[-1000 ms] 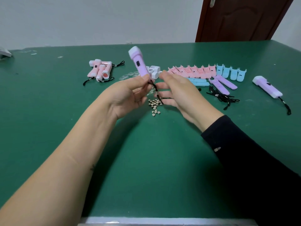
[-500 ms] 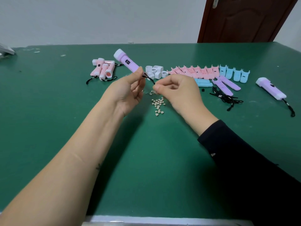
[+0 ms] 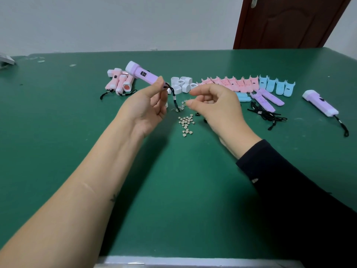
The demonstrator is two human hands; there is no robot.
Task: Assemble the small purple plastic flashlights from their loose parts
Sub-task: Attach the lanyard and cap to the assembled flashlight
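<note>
My left hand (image 3: 148,107) pinches the tail end of an assembled purple flashlight (image 3: 142,74), held above the table with its white head pointing up and to the left. A black wrist strap (image 3: 173,96) hangs loose from the tail. My right hand (image 3: 214,105) hovers just to the right of the strap with fingers loosely curled, touching nothing. A second finished purple flashlight (image 3: 319,103) with its strap lies at the far right. Two loose purple shell halves (image 3: 268,97) lie beside a pile of black straps (image 3: 267,114).
Button batteries (image 3: 186,123) and tiny LEDs (image 3: 180,107) lie under my hands. White head caps (image 3: 181,85), pink shells (image 3: 229,83), blue shells (image 3: 276,87) and blue pieces (image 3: 242,96) line the back. Finished pink flashlights (image 3: 119,82) lie at back left.
My right hand has let go of the strap and drawn away to the right. The left hand has tilted the flashlight down and leftward; the strap now hangs free.
</note>
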